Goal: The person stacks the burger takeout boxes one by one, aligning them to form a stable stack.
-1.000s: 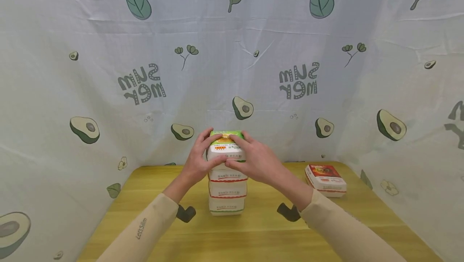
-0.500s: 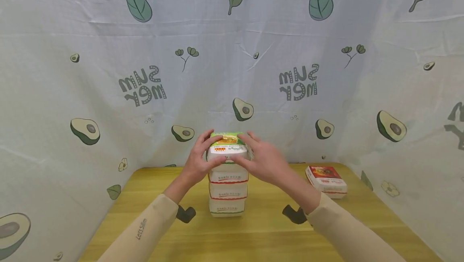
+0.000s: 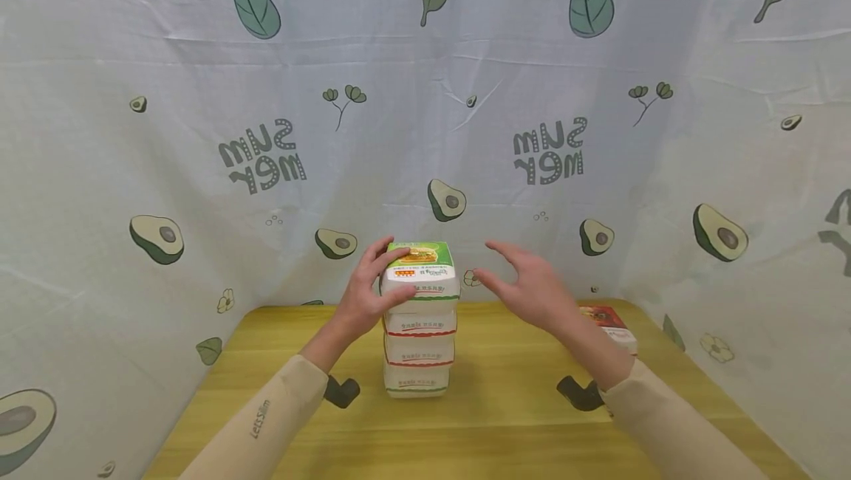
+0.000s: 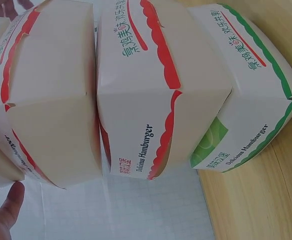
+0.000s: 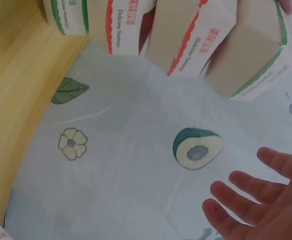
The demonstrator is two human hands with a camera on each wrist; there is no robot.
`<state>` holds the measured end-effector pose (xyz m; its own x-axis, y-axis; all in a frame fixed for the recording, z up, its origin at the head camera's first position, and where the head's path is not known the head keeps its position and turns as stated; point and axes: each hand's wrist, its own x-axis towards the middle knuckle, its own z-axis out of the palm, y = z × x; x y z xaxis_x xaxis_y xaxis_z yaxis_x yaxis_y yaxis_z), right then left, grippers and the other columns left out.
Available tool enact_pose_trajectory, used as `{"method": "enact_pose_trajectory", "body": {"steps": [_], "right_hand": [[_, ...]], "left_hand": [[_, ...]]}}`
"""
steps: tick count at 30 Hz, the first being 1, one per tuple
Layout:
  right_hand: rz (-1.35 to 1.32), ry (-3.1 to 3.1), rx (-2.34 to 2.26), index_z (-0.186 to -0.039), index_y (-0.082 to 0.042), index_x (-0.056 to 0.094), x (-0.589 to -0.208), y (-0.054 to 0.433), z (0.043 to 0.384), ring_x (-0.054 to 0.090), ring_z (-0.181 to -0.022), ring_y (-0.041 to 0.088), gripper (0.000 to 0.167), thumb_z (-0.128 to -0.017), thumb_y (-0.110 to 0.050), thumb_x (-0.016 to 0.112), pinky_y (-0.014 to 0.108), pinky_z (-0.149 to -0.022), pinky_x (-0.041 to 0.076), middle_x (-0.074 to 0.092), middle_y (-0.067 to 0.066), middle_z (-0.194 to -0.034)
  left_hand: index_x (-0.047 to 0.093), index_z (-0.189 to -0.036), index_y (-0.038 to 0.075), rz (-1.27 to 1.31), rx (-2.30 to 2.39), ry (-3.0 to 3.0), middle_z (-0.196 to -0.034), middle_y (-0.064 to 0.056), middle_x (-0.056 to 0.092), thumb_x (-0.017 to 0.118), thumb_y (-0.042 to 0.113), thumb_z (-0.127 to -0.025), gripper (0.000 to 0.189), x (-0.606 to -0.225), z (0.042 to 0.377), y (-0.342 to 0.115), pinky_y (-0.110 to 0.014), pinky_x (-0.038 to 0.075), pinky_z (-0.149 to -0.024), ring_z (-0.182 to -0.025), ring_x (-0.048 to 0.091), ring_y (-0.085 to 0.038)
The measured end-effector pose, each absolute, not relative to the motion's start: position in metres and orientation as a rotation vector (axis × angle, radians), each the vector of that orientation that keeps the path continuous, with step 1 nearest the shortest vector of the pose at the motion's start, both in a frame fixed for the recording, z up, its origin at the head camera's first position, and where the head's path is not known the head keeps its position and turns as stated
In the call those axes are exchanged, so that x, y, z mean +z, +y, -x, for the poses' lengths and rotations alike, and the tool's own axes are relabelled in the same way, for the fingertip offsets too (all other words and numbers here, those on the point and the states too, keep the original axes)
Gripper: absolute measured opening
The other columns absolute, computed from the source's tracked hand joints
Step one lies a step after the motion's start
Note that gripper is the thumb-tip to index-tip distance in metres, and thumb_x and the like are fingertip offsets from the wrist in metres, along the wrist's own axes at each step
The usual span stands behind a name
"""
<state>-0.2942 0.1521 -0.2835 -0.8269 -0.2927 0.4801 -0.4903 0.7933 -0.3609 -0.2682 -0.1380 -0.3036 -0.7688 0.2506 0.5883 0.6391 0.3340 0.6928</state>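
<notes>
Meanwhile, the top box (image 3: 432, 273) of the stack (image 3: 420, 351) is gripped by the left hand (image 3: 366, 295); rightward, the red box (image 3: 613, 322) is neighboured by the empty, outspread right hand (image 3: 535, 292).

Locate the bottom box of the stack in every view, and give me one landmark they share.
Head: the bottom box is below the picture's centre.
Left wrist: the bottom box fills the upper right.
Right wrist: the bottom box is at upper left, cut by the top edge.
Shared landmark: the wooden table, also at the right in left wrist and left in right wrist.
</notes>
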Motion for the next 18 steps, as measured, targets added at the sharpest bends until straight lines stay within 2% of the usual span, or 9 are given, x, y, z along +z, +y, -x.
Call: {"method": "enact_pose_trajectory", "body": {"steps": [2,7,12,15,18], "right_hand": [[-0.584,-2.592,0.67,-0.149,-0.02,0.048,-0.288,0.162,0.298,0.044,-0.142,0.037,0.068,-0.096,-0.059,0.058,0.061,-0.11,0.038,0.047,0.011,-0.154],[-0.578,-2.639,0.646,-0.15,-0.019,0.047,-0.298,0.187,0.308,0.038,-0.144,0.041,0.068,-0.096,-0.061,0.055,0.065,-0.111,0.034,0.041,0.014,-0.157],[-0.582,-2.681,0.66,-0.15,-0.018,0.048,-0.31,0.211,0.316,0.033,-0.144,0.047,0.066,-0.097,-0.056,0.058,0.07,-0.11,0.029,0.036,0.018,-0.159],[-0.574,-2.692,0.648,-0.15,-0.016,0.047,-0.317,0.226,0.32,0.031,-0.143,0.05,0.067,-0.097,-0.055,0.06,0.072,-0.109,0.028,0.035,0.022,-0.159],[-0.56,-2.702,0.624,-0.149,-0.013,0.048,-0.323,0.24,0.324,0.031,-0.142,0.052,0.068,-0.097,-0.055,0.06,0.072,-0.109,0.028,0.035,0.026,-0.158]], "left_hand": [[0.053,-0.144,0.004,0.784,-1.411,-2.228,-0.163,-0.023,0.021,0.071,0.013,-0.089,0.059,-0.311,0.278,-0.139,-0.068,0.027,-0.112,-0.149,0.023,-0.044],[0.053,-0.146,0.014,0.795,-1.399,-2.209,-0.165,-0.014,0.02,0.074,0.017,-0.087,0.063,-0.331,0.303,-0.145,-0.067,0.029,-0.112,-0.15,0.022,-0.038],[0.055,-0.145,0.025,0.798,-1.394,-2.202,-0.165,-0.006,0.023,0.075,0.027,-0.088,0.06,-0.333,0.304,-0.147,-0.065,0.032,-0.111,-0.15,0.024,-0.032],[0.054,-0.145,0.027,0.797,-1.389,-2.203,-0.165,-0.004,0.023,0.074,0.031,-0.089,0.059,-0.334,0.303,-0.147,-0.064,0.033,-0.111,-0.149,0.025,-0.031],[0.054,-0.145,0.027,0.806,-1.391,-2.199,-0.164,-0.006,0.023,0.073,0.032,-0.089,0.059,-0.334,0.304,-0.147,-0.064,0.034,-0.11,-0.149,0.026,-0.033]]}}
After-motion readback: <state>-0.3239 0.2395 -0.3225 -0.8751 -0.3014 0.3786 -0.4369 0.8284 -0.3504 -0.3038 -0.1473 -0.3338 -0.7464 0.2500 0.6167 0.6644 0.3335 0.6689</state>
